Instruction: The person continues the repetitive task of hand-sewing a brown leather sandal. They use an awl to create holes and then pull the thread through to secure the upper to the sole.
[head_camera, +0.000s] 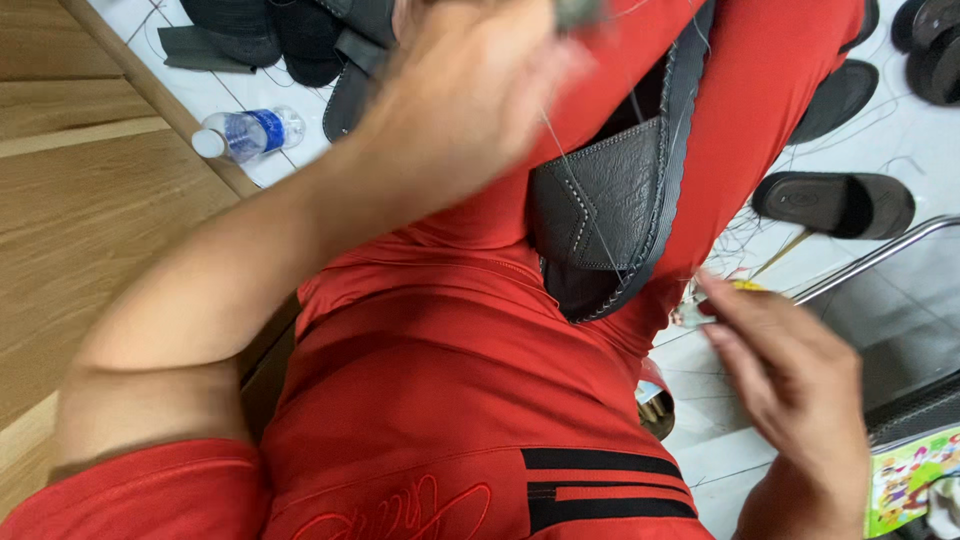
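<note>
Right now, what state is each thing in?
Left hand: raised, blurred, pulling thread.
Right hand: fingers pinched on something small.
Shoe upper: clamped between the knees, partly stitched.
Bottle: lying on its side, capped.
Sole: flat on the floor.

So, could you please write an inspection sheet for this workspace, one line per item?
Surface: white tiled floor, wooden panel at left.
Job's things: dark leather shoe upper held between the red-trousered knees; thin thread runs up from it.
Clutter: black soles, plastic bottle, dark shoe parts.
Grippers: left hand raised and blurred, seems to pull the thread; right hand pinches a small object, unclear what.
Cables: nothing seen, only loose threads.
Surroundings: metal rail, colourful package.
</note>
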